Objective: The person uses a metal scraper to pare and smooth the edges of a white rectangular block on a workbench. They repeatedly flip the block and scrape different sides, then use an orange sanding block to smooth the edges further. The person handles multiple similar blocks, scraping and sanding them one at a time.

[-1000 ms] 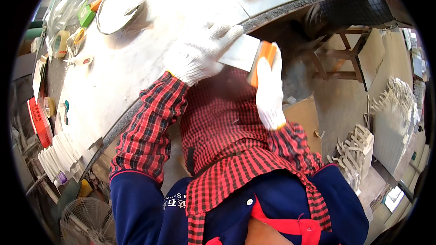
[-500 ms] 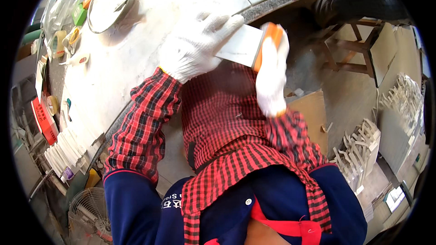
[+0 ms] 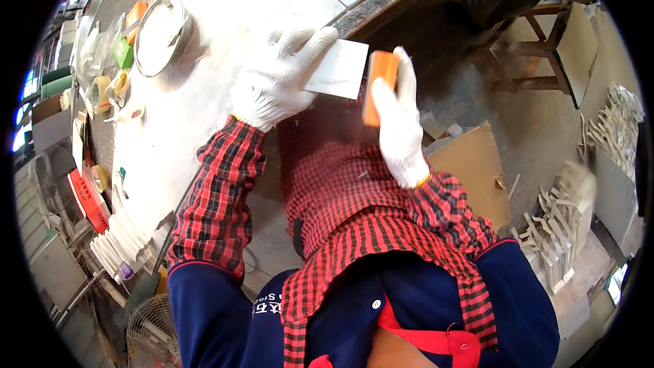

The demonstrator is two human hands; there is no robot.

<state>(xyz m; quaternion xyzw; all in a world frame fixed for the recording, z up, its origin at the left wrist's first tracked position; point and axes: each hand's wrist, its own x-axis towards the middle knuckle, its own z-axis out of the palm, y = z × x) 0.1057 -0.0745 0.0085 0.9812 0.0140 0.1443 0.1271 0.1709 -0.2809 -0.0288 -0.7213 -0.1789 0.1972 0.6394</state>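
Work seems under way: at upper centre, the left hand pinches a white tile, and the right hand grips an orange block just beside the tile's right edge. How much is finished or left cannot be told. The bench edge lies near the left hand; a bowl and tape sit upper left, a stool upper right.

The head-worn fisheye camera looks down from close above a red-and-black checked cloth apron, with a flat white worktop upper left.
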